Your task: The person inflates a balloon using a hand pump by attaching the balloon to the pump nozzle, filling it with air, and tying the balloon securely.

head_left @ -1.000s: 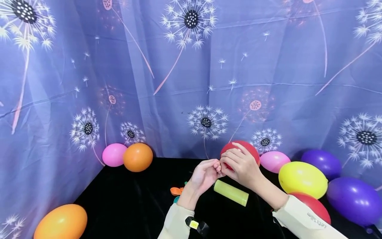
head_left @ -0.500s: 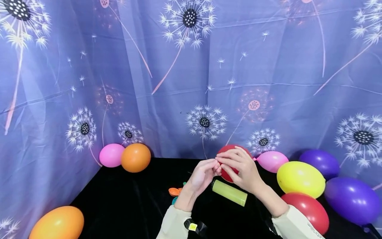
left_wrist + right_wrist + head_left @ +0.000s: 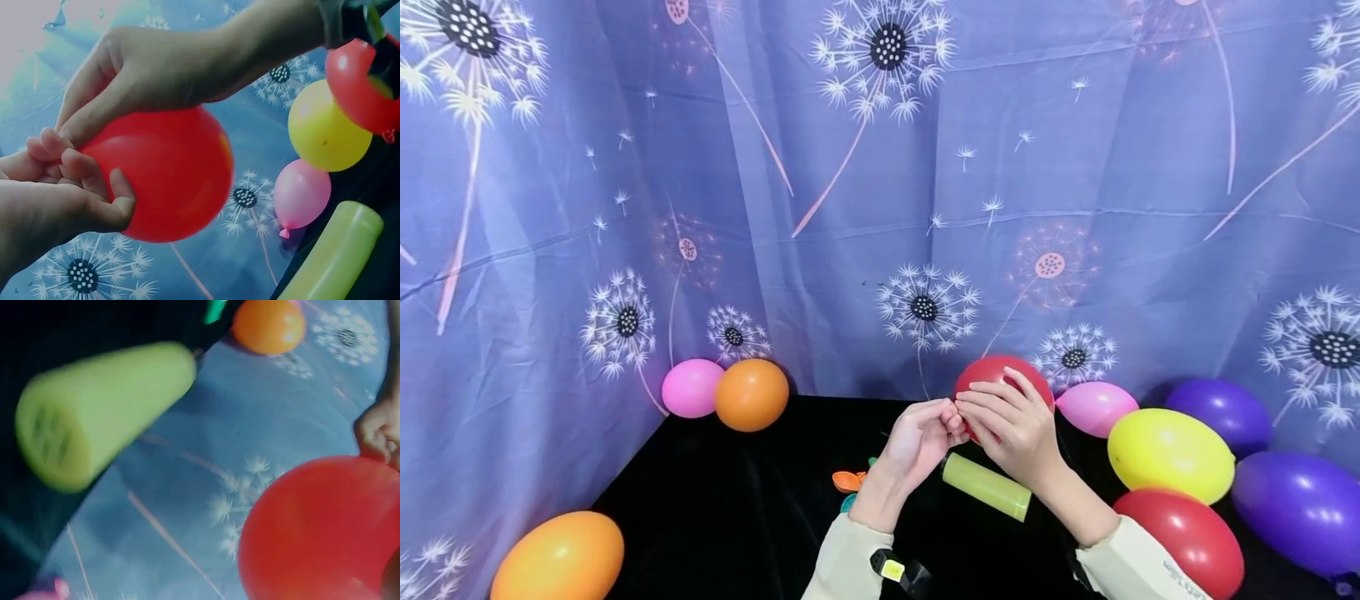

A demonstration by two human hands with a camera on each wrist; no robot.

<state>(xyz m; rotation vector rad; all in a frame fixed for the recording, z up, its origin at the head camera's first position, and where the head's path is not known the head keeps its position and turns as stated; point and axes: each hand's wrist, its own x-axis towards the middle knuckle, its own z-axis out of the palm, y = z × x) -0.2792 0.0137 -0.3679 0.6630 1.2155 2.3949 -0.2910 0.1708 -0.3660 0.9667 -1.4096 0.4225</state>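
A round, inflated red balloon (image 3: 1000, 368) is held up in front of the patterned cloth. My left hand (image 3: 917, 442) grips its neck end with curled fingers, palm turned up. At the same spot the thumb and fingertips of my right hand (image 3: 1011, 425) pinch the neck, as the left wrist view shows the right hand (image 3: 125, 78) above the left hand (image 3: 56, 203). The neck itself is mostly hidden by the fingers. In the right wrist view the balloon (image 3: 319, 531) is large at lower right.
A yellow-green cylinder (image 3: 985, 486), slotted at one end, lies on the black cloth below the hands. Orange (image 3: 847, 481) and teal small pieces sit beside the left forearm. Pink, yellow (image 3: 1171, 454), purple and red balloons lie right; pink and orange (image 3: 751, 395) ones left.
Both hands stay at the balloon's neck. The right hand's fingers have shifted around the neck, and the red balloon has swayed slightly.
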